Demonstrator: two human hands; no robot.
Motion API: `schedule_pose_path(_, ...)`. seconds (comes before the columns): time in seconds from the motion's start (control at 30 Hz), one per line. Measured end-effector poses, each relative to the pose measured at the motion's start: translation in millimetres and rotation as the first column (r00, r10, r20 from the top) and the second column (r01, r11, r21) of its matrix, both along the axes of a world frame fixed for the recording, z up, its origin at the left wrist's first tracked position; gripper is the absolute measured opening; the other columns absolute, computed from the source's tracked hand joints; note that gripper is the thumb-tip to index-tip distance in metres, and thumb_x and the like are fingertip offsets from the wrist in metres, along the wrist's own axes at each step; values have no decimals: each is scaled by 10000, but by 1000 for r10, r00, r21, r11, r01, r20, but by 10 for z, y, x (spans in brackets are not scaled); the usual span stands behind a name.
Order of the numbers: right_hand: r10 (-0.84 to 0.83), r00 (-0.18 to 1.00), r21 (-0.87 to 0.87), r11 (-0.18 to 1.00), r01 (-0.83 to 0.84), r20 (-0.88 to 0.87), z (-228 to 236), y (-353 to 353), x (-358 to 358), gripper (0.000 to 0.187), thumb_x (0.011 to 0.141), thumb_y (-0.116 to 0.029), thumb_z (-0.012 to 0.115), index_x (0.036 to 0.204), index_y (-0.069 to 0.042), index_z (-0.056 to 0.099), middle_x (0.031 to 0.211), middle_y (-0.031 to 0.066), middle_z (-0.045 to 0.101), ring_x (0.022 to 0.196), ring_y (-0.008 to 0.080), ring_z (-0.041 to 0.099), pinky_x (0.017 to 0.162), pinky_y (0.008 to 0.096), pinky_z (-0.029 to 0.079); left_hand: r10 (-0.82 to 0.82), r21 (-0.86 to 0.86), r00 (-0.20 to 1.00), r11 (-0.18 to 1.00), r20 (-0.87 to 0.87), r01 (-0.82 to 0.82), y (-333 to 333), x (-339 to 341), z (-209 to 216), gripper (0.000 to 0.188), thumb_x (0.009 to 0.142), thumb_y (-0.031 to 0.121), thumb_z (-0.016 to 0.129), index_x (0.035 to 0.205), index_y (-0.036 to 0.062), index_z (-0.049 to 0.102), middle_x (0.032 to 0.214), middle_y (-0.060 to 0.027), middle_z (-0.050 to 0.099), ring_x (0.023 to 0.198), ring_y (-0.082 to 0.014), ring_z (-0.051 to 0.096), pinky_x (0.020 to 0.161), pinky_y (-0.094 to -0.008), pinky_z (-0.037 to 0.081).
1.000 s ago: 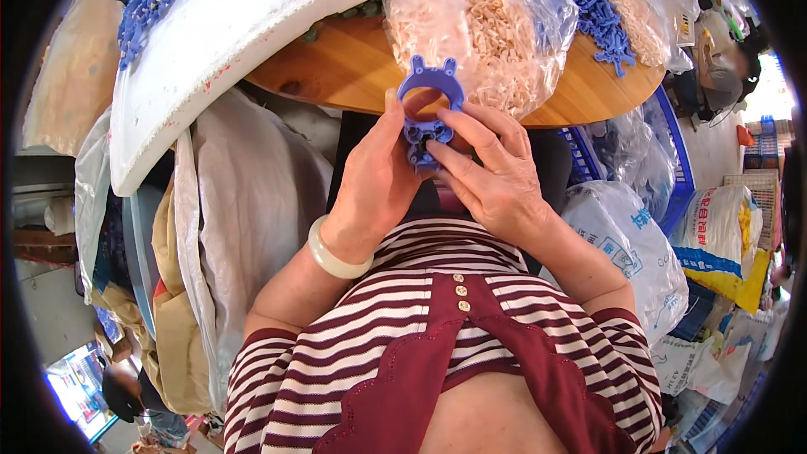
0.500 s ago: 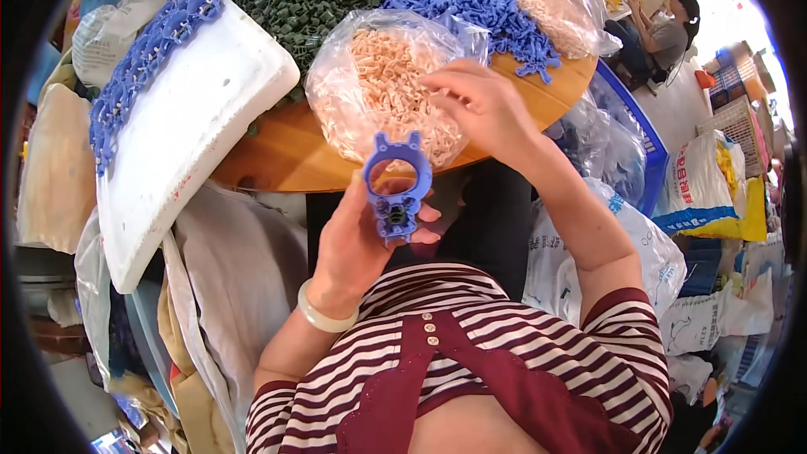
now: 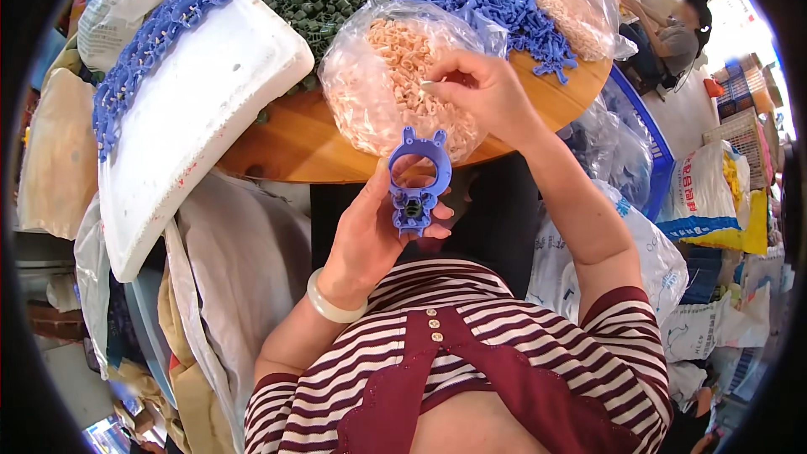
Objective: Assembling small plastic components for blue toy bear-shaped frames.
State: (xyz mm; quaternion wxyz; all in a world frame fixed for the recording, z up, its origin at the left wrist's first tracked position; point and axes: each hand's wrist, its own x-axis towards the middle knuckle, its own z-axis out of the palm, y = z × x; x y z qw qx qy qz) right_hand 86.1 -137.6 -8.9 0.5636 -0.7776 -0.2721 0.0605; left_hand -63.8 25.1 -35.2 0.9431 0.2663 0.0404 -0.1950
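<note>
My left hand [image 3: 370,235] is closed round a blue plastic frame [image 3: 443,170] with a big ring at the top, two small ears and a dark green piece [image 3: 413,208] set in its lower part. My right hand [image 3: 487,94] hovers over a clear plastic bag [image 3: 357,50] of small peach-coloured plastic parts [image 3: 402,49]. Its thumb and forefinger are pinched together; a small pale bit seems to show at the tips, too small to name. The open bag rests on the near edge of the round wooden table [image 3: 290,148].
Behind the bag lie heaps of dark green parts [image 3: 324,0] and blue parts [image 3: 496,8]. On the left a white foam board [image 3: 202,92] leans on the table, lined with blue frames [image 3: 160,42]. A blue crate [image 3: 651,143] stands at the right. Another person [image 3: 672,42] sits far right.
My right hand has drawn its fingers into a pinch over the peach parts. The blue frame stays in my left hand, and the whole view has shifted slightly.
</note>
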Motion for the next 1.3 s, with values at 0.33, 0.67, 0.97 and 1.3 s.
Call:
schedule_pose_path(0.33, 143, 961, 329, 942, -59, -236, 240, -283, -443, 167, 825, 49, 586, 984, 22, 629, 825, 54, 617, 742, 121, 610, 666, 238, 499, -33, -10, 999, 999, 4, 33, -75, 52, 5, 531, 970, 417, 367, 1322, 21, 384, 1100, -148, 545, 885, -259, 614, 728, -387, 547)
schedule_pose_path(0.67, 129, 990, 290, 951, -105, -63, 163, -272, -690, 114, 830, 54, 601, 931, 37, 651, 933, 54, 608, 820, 109, 611, 719, 210, 496, -12, 45, 1000, 999, 12, 12, -133, 34, 68, 529, 969, 418, 375, 1308, 12, 392, 1075, -136, 551, 871, -237, 611, 730, -355, 539)
schedule_pose_path(0.97, 124, 974, 122, 981, -148, 191, 212, -242, -792, 114, 780, 64, 634, 883, 18, 649, 898, 78, 594, 797, 149, 590, 683, 239, 479, -10, 36, 1000, 999, -9, 11, -112, 29, 25, 499, 970, 414, 380, 1270, 17, 411, 1063, -124, 551, 878, -234, 611, 740, -355, 535)
schedule_pose_path(1.3, 221, 798, -174, 974, -147, 561, 196, -161, -905, 158, 714, 8, 675, 866, -34, 675, 840, 63, 626, 717, 202, 589, 653, 290, 456, 11, -28, 1000, 1000, -23, -11, -102, 13, -3, 458, 973, 396, 384, 1231, 23, 444, 1066, -127, 565, 901, -238, 614, 743, -357, 540)
